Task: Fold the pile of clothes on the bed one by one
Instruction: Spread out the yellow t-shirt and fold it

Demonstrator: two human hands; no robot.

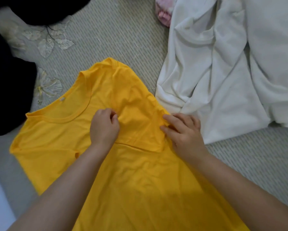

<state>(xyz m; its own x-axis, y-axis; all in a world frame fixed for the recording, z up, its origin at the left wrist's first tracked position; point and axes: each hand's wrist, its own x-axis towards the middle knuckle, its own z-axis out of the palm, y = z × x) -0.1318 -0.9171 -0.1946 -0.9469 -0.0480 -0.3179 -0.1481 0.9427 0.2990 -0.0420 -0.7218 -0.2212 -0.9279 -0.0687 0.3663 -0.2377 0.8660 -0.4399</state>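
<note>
A yellow T-shirt (59, 147) lies spread on the bed (116, 35), its neckline toward the bed's left side and its body running down to the near edge of the view; one sleeve (140, 124) is folded in over the chest, its hem forming a straight line across the cloth. The left hand (104, 126) rests on the shirt at the inner end of that folded sleeve; its fingers are curled in and pinch a small ridge of the yellow cloth between thumb and fingertips. The right hand (184, 132) sits at the shirt's right edge, at the outer end of the sleeve; its fingers are bent, with thumb and forefinger nipping the cloth at the fold while the others lie spread above it. Both forearms come up from the bottom of the view and cross over the lower part of the shirt.

A white garment (223, 72) lies crumpled on the right side of the bed, its near corner just beside the right hand and touching the shirt's edge; a pink piece of clothing (164, 15) shows behind it at the far edge. Dark clothes (8, 90) lie along the left side, with more dark cloth at the far left corner; the bed cover is pale grey-green with embroidered leaves (48, 40) and flowers.
</note>
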